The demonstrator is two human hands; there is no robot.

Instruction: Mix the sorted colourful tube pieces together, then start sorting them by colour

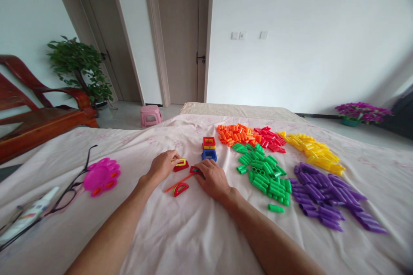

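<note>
My left hand (164, 164) pinches the edge of a small yellow frame-shaped plastic piece (183, 163), which lies over a red piece (180, 167). My right hand (213, 179) has its fingers closed on a small red piece with green in it (194, 169), partly hidden under the fingertips. Between and below the hands lie a thin orange stick (177, 183) and a red, half-round piece with a yellow-green edge (181, 189). Just beyond the right hand stand a stack of blue frames (209, 154) and a stack of red and yellow frames (208, 142).
On the pale cloth (155, 232), loose orange (237, 134), red (269, 138), yellow (314, 152), green (267, 172) and purple (325, 195) tubes lie in piles at right. A pink flower-shaped dish (98, 176), eyeglasses (66, 195) and a white bottle (30, 215) are at left.
</note>
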